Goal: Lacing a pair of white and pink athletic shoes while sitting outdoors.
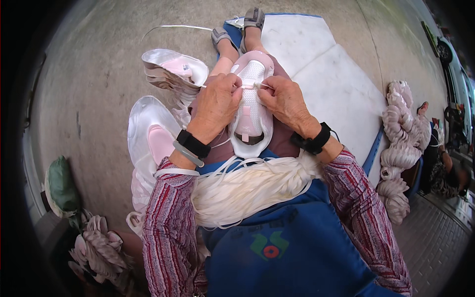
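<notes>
A white and pink shoe upper (252,110) lies lengthwise across my lap, its mesh tongue facing up. Over its middle a white shoelace (250,85) runs crosswise between my two hands. My left hand (217,103) pinches the lace at the upper's left edge. On the opposite side my right hand (288,101) has thumb and fingertips closed on the lace. A thick bundle of cream-white laces (252,190) rests on my blue apron (292,247), just below the upper.
Stacked pink-white uppers (173,72) stand on the concrete floor to the left, with more uppers (151,133) nearer me. A white sheet (331,89) spreads at the right. Beyond it rises a tall pile of uppers (401,133). A green bag (64,190) sits far left; another person (448,171) is far right.
</notes>
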Tool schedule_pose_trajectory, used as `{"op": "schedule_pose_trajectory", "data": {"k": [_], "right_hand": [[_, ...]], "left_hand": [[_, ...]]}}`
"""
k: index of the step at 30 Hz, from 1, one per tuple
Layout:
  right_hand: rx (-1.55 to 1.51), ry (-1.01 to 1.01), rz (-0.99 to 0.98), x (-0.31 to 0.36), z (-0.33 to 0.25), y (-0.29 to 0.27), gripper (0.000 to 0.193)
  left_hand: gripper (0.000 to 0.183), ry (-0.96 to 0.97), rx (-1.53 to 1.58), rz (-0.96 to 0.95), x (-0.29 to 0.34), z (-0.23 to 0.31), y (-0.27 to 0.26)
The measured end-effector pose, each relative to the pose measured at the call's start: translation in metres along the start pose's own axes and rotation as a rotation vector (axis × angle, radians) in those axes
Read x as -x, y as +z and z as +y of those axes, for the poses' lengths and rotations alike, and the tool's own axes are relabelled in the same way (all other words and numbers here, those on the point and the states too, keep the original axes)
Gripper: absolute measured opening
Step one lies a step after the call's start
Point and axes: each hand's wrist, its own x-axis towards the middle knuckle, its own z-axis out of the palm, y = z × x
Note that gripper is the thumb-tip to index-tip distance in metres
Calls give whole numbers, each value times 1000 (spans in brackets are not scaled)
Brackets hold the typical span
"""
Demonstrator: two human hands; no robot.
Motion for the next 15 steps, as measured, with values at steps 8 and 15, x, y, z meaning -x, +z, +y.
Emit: {"op": "schedule_pose_trajectory", "data": {"k": [8, 15], "right_hand": [[121, -126, 95, -3, -4, 3, 17], [132, -159, 109, -2, -1, 4, 19]], "left_hand": [[14, 43, -94, 32, -3, 9, 5], [12, 67, -155, 16, -4, 7, 6]]}}
